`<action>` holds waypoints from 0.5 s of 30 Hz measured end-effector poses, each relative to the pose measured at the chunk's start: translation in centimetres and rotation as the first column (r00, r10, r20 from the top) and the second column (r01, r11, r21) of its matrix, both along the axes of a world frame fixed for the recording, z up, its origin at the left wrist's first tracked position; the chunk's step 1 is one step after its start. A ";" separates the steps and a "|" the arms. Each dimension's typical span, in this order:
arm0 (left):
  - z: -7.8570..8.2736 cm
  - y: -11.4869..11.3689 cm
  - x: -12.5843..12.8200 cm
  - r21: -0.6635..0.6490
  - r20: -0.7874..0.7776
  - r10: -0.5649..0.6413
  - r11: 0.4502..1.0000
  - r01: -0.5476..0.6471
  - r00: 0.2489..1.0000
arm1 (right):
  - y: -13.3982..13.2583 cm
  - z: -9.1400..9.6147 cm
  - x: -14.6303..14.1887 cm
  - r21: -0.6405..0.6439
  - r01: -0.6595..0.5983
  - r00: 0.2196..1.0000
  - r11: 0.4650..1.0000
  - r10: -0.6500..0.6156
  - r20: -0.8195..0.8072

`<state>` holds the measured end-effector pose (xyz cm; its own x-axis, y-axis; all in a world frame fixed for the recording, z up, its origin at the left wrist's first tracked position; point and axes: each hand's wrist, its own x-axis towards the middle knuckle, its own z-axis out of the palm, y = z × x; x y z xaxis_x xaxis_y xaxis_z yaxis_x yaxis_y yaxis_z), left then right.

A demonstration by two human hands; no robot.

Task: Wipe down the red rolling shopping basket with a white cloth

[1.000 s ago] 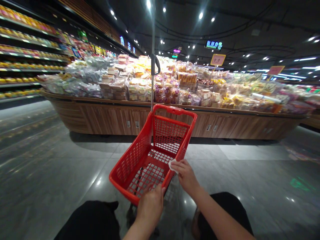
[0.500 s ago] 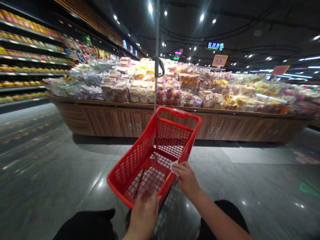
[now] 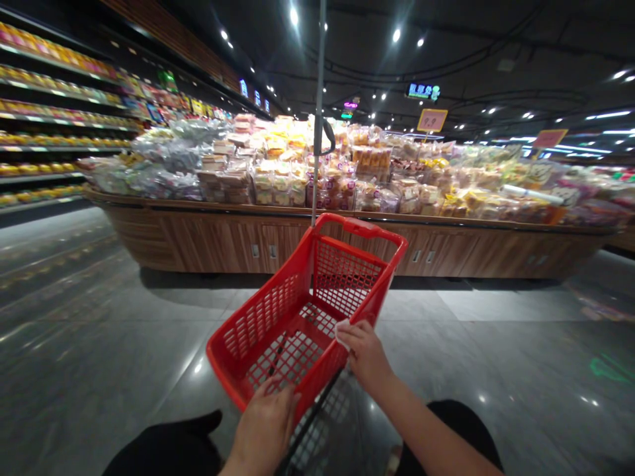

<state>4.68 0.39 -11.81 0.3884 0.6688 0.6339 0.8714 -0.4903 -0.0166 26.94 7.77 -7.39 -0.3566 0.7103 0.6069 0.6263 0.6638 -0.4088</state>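
A red plastic shopping cart (image 3: pixel 292 284) stands at an angle before me, its basket bare inside and its handle (image 3: pixel 360 227) at the far end. My left hand (image 3: pixel 265 420) is closed over the near side rim, close to the cart's front end, with the thumb on the inner side. Farther along the same rim, my right hand (image 3: pixel 366 350) pinches a small white wipe (image 3: pixel 342 332), which touches the red plastic. The right palm side and part of the wipe are hidden behind the fingers.
Behind the cart runs a long wood-panelled display counter (image 3: pixel 218 238) piled with bagged baked goods (image 3: pixel 282 178). Shelves of packaged goods (image 3: pixel 64 125) line the left side. A thin grey pole (image 3: pixel 319 73) rises beside the cart's handle. Grey tiled floor (image 3: pixel 446 357) lies around.
The cart has turned a little: its front end shifted left and its handle end right. My left hand moved left with the rim. The right hand stays on the rim with the wipe.
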 end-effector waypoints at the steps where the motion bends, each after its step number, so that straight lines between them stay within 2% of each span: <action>1: 0.0 0.0 -0.2 0.002 -0.007 0.004 1.000 -0.003 1.000 | -0.7 -0.1 -0.6 -0.005 -0.039 0.999 0.999 0.039 0.011; 3: 0.1 0.1 -0.5 0.000 -0.017 0.008 1.000 -0.008 1.000 | -1.6 -0.3 -1.2 -0.011 -0.094 0.995 0.995 0.094 0.021; 5: 0.2 0.1 -0.7 -0.004 -0.017 0.009 1.000 -0.009 1.000 | -1.4 -0.2 -0.9 -0.012 -0.090 0.996 0.996 0.090 0.018; 9: 0.2 0.0 -1.0 -0.006 -0.010 0.012 1.000 -0.012 1.000 | 0.8 0.2 1.1 0.012 0.091 0.995 0.996 -0.091 -0.041; 11: 0.1 0.0 -1.2 -0.016 -0.006 0.012 1.000 -0.012 1.000 | 1.1 0.2 1.2 0.027 0.157 0.985 0.987 -0.155 -0.079; 13: 0.0 0.0 -1.4 -0.021 0.001 0.015 1.000 -0.015 1.000 | 0.5 -0.1 0.3 0.025 0.134 0.987 0.991 -0.131 -0.088; 15: -0.1 0.0 -1.7 -0.020 0.010 0.010 1.000 -0.010 1.000 | -0.6 -0.4 -0.9 0.014 0.059 0.996 0.998 -0.058 -0.064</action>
